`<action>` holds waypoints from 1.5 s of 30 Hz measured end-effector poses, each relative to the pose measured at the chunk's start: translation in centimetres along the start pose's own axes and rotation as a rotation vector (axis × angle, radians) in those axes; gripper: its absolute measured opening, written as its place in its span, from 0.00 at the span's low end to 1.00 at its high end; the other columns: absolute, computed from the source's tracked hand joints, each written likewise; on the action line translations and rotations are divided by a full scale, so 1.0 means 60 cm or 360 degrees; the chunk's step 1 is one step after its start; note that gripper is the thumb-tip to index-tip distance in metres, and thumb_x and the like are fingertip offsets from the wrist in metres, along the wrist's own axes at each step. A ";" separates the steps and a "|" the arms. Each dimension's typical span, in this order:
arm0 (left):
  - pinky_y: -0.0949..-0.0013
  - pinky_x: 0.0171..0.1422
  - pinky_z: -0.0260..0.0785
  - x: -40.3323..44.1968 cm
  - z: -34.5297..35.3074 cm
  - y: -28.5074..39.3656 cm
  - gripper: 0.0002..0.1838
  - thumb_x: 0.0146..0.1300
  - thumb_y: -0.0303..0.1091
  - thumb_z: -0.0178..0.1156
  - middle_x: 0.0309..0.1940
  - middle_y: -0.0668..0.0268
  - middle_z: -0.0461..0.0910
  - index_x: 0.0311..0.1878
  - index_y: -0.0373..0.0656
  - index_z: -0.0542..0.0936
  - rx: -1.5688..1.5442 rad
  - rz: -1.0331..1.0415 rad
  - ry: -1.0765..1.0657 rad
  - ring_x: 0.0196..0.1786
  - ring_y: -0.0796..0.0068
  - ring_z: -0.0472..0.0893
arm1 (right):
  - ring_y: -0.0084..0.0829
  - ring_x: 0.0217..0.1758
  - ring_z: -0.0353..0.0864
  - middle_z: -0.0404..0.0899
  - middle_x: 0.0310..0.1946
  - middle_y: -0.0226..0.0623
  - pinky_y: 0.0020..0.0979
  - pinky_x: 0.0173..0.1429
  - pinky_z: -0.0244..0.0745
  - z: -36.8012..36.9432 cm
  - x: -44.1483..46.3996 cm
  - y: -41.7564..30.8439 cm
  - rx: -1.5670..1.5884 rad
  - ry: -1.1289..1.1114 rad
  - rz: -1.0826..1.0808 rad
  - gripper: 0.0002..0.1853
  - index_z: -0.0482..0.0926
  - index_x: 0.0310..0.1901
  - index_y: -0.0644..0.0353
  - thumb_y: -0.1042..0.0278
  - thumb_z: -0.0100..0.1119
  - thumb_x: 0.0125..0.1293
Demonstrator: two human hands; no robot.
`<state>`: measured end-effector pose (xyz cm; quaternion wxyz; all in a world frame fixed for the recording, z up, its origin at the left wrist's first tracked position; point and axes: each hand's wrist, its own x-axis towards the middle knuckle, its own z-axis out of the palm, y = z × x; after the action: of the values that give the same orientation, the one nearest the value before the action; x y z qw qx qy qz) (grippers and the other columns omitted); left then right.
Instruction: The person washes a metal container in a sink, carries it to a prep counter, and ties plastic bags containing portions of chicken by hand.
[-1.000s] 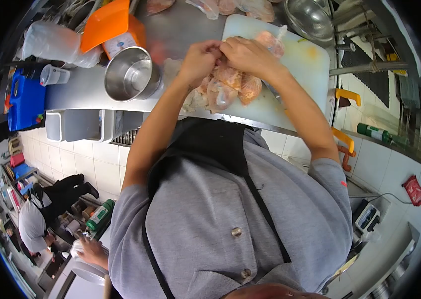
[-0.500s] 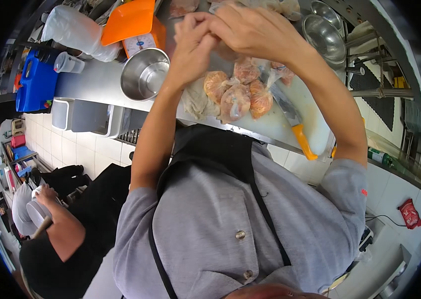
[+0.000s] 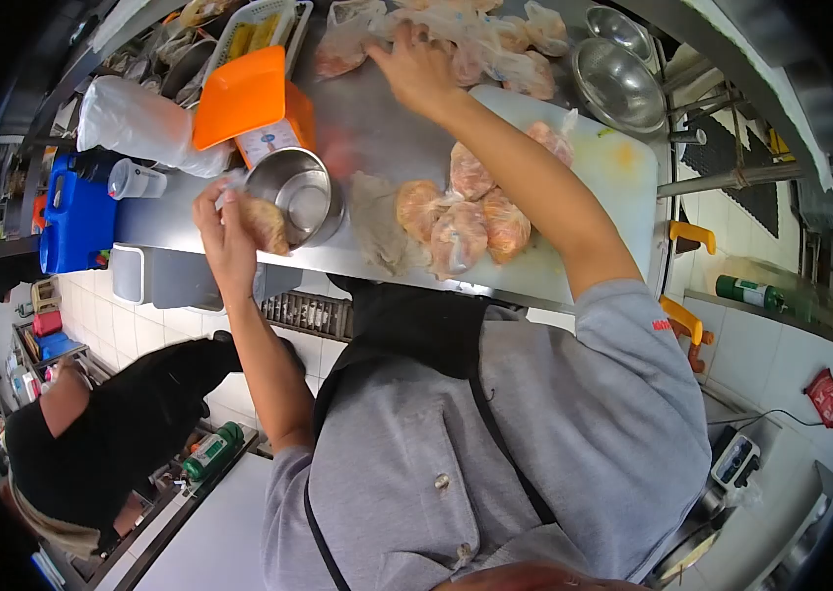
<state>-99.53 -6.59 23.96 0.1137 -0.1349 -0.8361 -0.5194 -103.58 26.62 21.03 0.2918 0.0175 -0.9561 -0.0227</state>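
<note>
My left hand (image 3: 227, 231) is closed on a knotted clear bag of pale, yellowish food (image 3: 264, 225), held beside the steel pot (image 3: 300, 197) at the counter's front edge. My right hand (image 3: 418, 71) reaches to the back of the counter with its fingers spread, at the clear bags of raw meat (image 3: 347, 44) lying there. Whether its fingertips touch a bag, I cannot tell. Several tied bags of meat (image 3: 459, 238) sit together on the white cutting board (image 3: 623, 197), partly under my right forearm. A crumpled cloth (image 3: 382, 222) lies left of them.
An orange scale (image 3: 249, 103) and a roll of plastic bags (image 3: 135, 123) stand at the left. Steel bowls (image 3: 618, 84) are at the back right. A blue jug (image 3: 79, 217) is at the far left. Another person (image 3: 111, 419) in black is at the lower left.
My hands, together over the counter before, are now apart. The left has moved left and down with the bag; the right has gone to the back bags. The knife no longer shows.
</note>
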 end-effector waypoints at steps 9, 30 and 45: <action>0.68 0.51 0.73 -0.021 0.082 0.062 0.09 0.68 0.26 0.61 0.43 0.59 0.81 0.48 0.34 0.81 -0.0169 0.0407 -0.0063 0.42 0.69 0.81 | 0.33 0.43 0.83 0.81 0.35 0.37 0.35 0.45 0.76 0.105 0.029 0.152 0.1030 -0.0257 0.0294 0.09 0.80 0.40 0.55 0.73 0.49 0.63; 0.55 0.41 0.73 -0.098 0.364 0.094 0.14 0.63 0.34 0.61 0.36 0.46 0.83 0.45 0.32 0.80 0.0056 0.0143 -0.1016 0.36 0.47 0.84 | 0.17 0.34 0.73 0.74 0.30 0.28 0.22 0.34 0.65 -0.167 -0.141 0.064 0.1980 -0.1034 0.0887 0.05 0.75 0.41 0.59 0.74 0.49 0.67; 0.61 0.48 0.74 -0.133 0.369 0.101 0.12 0.55 0.28 0.63 0.46 0.48 0.83 0.44 0.37 0.82 -0.0181 0.0211 -0.0815 0.46 0.53 0.85 | 0.21 0.26 0.69 0.74 0.28 0.31 0.28 0.28 0.64 -0.192 -0.162 -0.004 0.1839 -0.0414 0.0996 0.07 0.73 0.45 0.60 0.75 0.45 0.70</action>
<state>-91.09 15.02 16.82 -0.0756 -0.3224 -0.7964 -0.5060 -89.07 26.46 25.17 0.1108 -0.1100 -0.8019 0.5767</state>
